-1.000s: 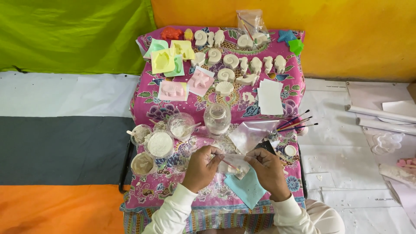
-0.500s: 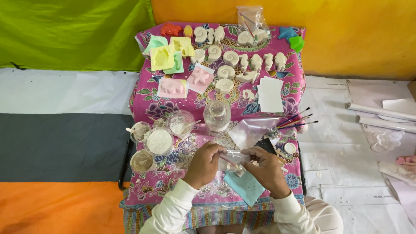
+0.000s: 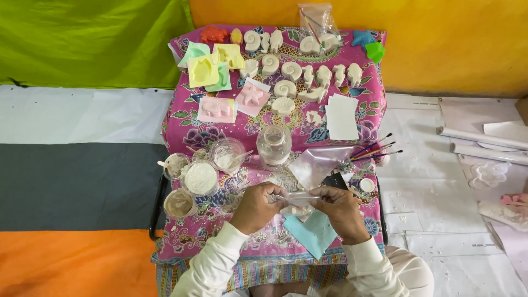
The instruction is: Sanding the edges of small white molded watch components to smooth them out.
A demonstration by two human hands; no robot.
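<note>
glossy clear plastic bag (image 3: pixel 297 201), patterned cloth (image 3: pixel 187 118).

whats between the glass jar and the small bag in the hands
In the head view, only bare pink patterned cloth lies between the glass jar and the small clear bag held by both hands; the larger clear bag sits just right of that stretch.

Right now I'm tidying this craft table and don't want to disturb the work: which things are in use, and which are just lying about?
In use:
- left hand
- right hand
- small clear plastic bag, held between both hands
- light blue sheet under the hands

Lying about:
- cups of white powder
- glass jar
- paintbrushes
- white shell casts
- coloured moulds
- white paper
</note>
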